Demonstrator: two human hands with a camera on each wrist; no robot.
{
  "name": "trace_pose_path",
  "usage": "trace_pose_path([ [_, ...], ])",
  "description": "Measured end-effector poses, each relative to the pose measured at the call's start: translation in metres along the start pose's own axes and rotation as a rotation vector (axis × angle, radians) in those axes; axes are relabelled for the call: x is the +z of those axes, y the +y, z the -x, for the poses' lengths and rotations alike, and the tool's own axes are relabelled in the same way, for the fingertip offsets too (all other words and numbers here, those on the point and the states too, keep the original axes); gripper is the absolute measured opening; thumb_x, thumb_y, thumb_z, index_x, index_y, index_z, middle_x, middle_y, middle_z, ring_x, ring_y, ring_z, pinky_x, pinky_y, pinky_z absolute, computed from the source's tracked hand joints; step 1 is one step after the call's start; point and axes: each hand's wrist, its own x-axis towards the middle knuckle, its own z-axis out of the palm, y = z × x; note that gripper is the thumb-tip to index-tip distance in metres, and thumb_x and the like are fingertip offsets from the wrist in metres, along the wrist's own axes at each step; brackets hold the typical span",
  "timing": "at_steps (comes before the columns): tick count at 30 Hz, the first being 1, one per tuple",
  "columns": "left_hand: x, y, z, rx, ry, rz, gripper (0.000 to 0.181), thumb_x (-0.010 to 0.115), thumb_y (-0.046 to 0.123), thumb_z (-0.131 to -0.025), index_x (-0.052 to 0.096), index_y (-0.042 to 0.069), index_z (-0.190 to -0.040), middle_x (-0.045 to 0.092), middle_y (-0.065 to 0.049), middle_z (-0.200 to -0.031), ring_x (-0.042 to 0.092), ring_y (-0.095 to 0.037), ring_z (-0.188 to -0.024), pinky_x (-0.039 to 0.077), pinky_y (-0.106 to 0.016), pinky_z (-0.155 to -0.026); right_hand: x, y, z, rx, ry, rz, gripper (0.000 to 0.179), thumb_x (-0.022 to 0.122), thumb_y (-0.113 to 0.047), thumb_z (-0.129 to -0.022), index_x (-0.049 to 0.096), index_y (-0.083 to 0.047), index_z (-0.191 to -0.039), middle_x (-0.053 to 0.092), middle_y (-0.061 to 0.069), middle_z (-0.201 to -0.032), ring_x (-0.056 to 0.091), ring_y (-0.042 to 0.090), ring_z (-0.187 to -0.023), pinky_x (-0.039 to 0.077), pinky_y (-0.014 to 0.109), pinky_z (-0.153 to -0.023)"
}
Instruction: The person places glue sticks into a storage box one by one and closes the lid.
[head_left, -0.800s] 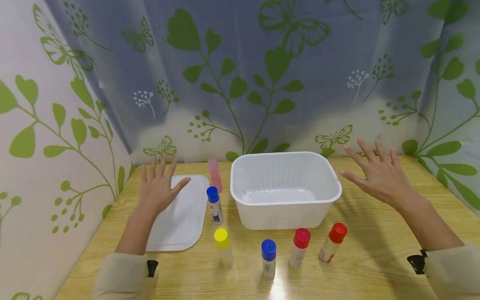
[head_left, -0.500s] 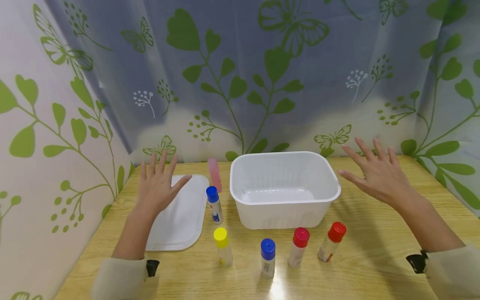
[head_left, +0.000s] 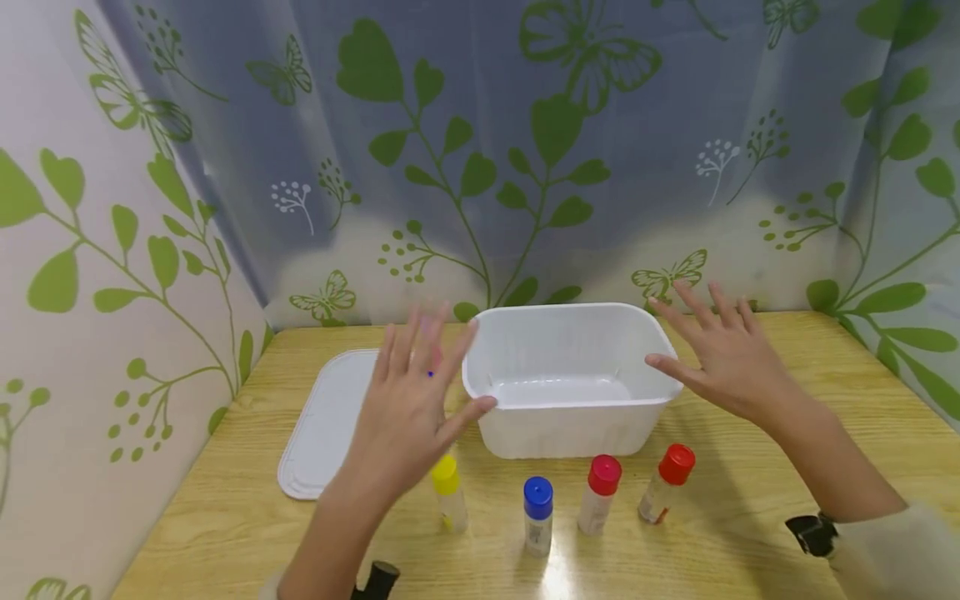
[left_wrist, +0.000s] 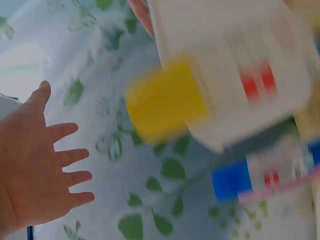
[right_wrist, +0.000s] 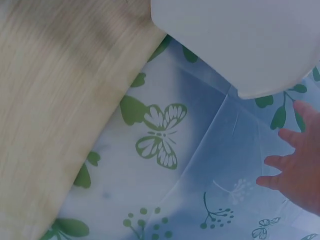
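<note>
Nearest to us on the tabletop (head_left: 217, 508) stands a blue-capped tube (head_left: 537, 518), with a yellow-capped tube (head_left: 448, 500) to its left, a crimson-capped tube (head_left: 597, 500) to its right, and a red-capped tube (head_left: 666, 487) just past that. A little farther, we see the left hand (head_left: 405, 417) raised, fingers spread and a bit blurred, gripping nothing; its thumb overlaps the near left corner of the tub in our line of sight, though the left wrist view shows hand and tub apart. Behind that forearm lies the white lid (head_left: 322, 433), off the tub, and a second blue-capped tube (left_wrist: 232, 179) and a pink strip (head_left: 437, 357) are mostly hidden behind the hand. The white tub (head_left: 570, 433) sits upright in the middle, mouth up. By its right end we find the right hand (head_left: 723, 362), also spread and holding nothing; whether its thumb touches the rim we cannot tell. We judge the work barely begun: the lid is off, but all five tubes stand outside the tub, ungripped, so the handling itself is left. A leaf-printed curtain (head_left: 450, 125) closes the back.
</note>
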Motion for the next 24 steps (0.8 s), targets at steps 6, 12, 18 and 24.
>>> trace_pose_path([
  [6,0.014,0.056,-0.008,0.161,0.001,0.188,0.067,0.020,0.058,-0.094,0.032,0.014,-0.144,0.015,-0.009,-0.151,0.003,-0.026,-0.137,0.010,-0.045,-0.108,0.012,-0.004,0.003,-0.012,0.008,-0.088,0.066,0.055,-0.047,-0.088,0.031,-0.022,-0.144,0.012,0.012,-0.151,0.001,0.040,-0.135,0.002,0.061,-0.102],
  [12,0.033,0.093,-0.018,0.212,-0.140,0.361,0.064,0.053,0.047,-0.090,0.033,0.017,-0.143,0.024,-0.002,-0.148,0.009,-0.017,-0.137,0.012,-0.033,-0.108,0.023,-0.002,0.008,-0.033,0.020,-0.222,0.063,0.058,-0.041,-0.088,0.035,-0.019,-0.143,0.016,0.016,-0.149,0.006,0.045,-0.132,0.011,0.071,-0.094],
  [18,0.044,0.114,-0.029,0.246,-0.245,0.461,0.055,0.052,0.046,-0.091,0.043,0.018,-0.137,0.037,0.005,-0.141,0.026,-0.008,-0.131,0.017,-0.022,-0.105,0.030,0.003,0.013,0.013,-0.011,-0.498,0.057,0.058,-0.026,-0.091,0.036,-0.012,-0.142,0.011,0.014,-0.150,0.009,0.044,-0.132,0.017,0.075,-0.086],
  [24,0.053,0.123,-0.042,0.201,-0.371,0.539,0.047,0.053,0.045,-0.090,0.051,0.022,-0.131,0.045,0.013,-0.132,0.031,-0.001,-0.126,0.026,-0.017,-0.100,0.040,0.011,0.022,0.083,-0.049,-0.825,0.051,0.047,-0.014,-0.097,0.029,-0.008,-0.144,0.013,0.020,-0.148,0.026,0.047,-0.125,0.029,0.067,-0.088],
])
